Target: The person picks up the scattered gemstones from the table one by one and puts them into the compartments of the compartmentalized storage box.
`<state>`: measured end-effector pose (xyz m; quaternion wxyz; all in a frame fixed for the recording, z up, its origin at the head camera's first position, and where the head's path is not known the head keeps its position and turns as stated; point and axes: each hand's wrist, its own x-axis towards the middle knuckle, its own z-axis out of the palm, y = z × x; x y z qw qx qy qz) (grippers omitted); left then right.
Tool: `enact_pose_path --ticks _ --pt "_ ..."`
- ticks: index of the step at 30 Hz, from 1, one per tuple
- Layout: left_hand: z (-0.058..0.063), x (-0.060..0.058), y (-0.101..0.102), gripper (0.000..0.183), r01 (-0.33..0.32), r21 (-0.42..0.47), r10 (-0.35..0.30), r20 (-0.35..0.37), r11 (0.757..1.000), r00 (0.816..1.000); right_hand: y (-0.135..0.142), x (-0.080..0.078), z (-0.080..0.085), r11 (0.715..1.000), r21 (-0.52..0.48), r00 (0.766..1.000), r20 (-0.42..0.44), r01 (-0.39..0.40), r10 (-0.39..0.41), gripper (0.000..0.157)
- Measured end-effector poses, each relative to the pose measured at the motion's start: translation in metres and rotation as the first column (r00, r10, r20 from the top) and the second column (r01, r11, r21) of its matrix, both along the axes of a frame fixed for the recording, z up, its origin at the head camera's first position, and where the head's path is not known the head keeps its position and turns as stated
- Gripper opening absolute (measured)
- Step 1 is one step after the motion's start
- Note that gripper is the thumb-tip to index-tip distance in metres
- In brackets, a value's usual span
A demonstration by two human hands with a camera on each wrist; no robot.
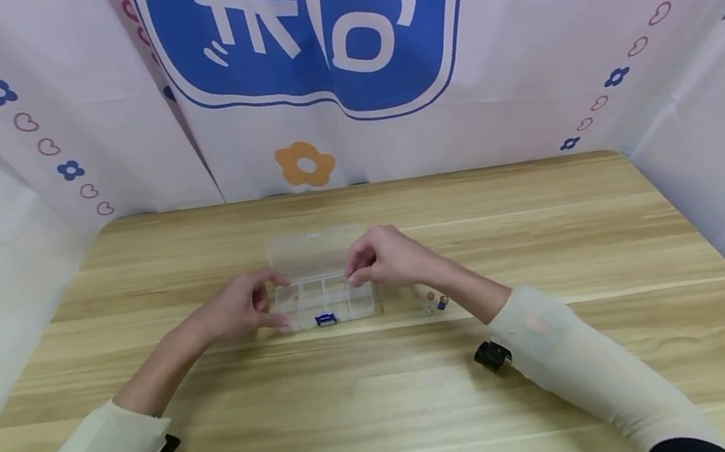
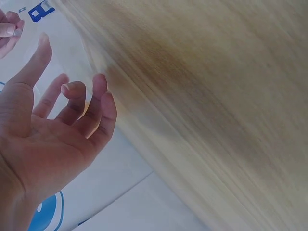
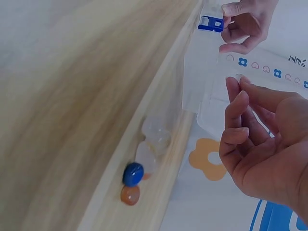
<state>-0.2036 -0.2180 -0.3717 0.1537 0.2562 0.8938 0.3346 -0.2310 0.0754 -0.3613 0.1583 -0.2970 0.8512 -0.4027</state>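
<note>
A clear plastic compartment box [image 1: 337,309] with a blue latch [image 1: 326,320] stands on the table, its lid [image 1: 314,255] raised at the back. My left hand [image 1: 238,305] grips the box's left end, thumb at the front corner and a finger at the back. Over the right compartments, my right hand [image 1: 386,256] has thumb and forefinger pinched together. A small pale piece [image 3: 239,76] shows between those fingertips in the right wrist view; its kind is too small to tell. Right of the box lie several small polished stones, among them a blue one [image 3: 133,174], an orange one [image 3: 130,195] and whitish ones [image 3: 146,156].
The wooden table [image 1: 375,404] reaches back to a white printed cloth [image 1: 461,133] hanging behind it, with more white cloth at both sides. Under each sleeve cuff sits a black wrist device [image 1: 492,356].
</note>
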Motion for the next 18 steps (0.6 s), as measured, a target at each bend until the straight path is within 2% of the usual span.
enact_pose_path --ticks 18 --pt "0.0005 -0.0013 0.0005 0.053 -0.011 0.008 0.011 0.01 1.0 1.0 -0.0102 -0.0015 0.0039 1.0 0.027 1.0 0.002 0.0 0.0 0.003"
